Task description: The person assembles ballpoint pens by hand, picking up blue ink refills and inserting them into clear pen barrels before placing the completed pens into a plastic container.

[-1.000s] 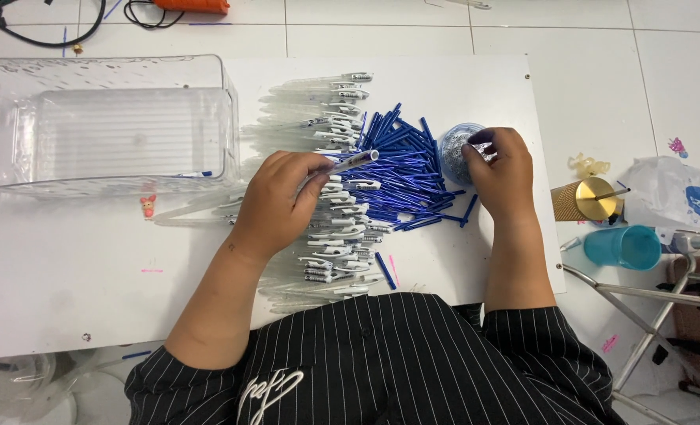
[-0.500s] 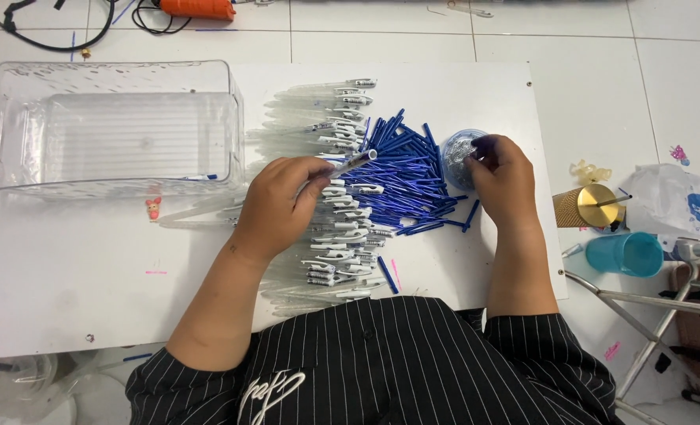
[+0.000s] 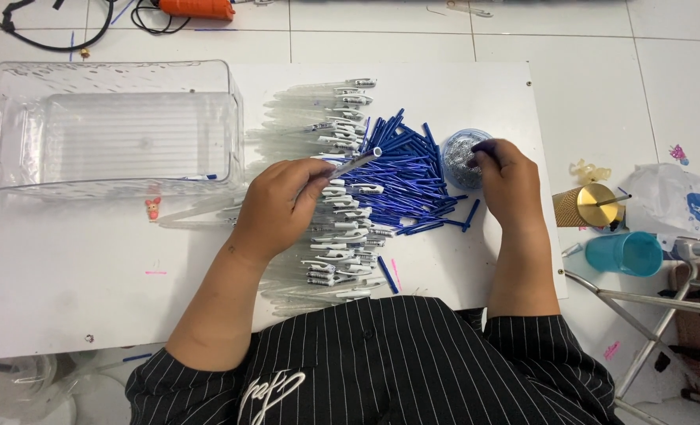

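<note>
My left hand (image 3: 281,206) grips a clear pen barrel (image 3: 353,164), its open end tilted up to the right, above a long row of clear pen barrels (image 3: 336,228) lying on the white board (image 3: 106,267). To the right of that row lies a heap of blue ink refills (image 3: 407,177). My right hand (image 3: 509,182) rests at the edge of a small round tub of tiny metal springs (image 3: 460,148), its fingertips pinched in the tub; whether they hold anything is hidden.
A clear plastic bin (image 3: 114,126) stands at the board's left end. On the tiled floor to the right are a gold-lidded cup (image 3: 590,205), a teal cup (image 3: 624,253), a white plastic bag (image 3: 685,205) and a metal frame (image 3: 649,315). An orange tool (image 3: 196,8) with cables lies at the top.
My right hand has shifted slightly within the tub of springs. The left hand keeps the clear barrel held in about the same place.
</note>
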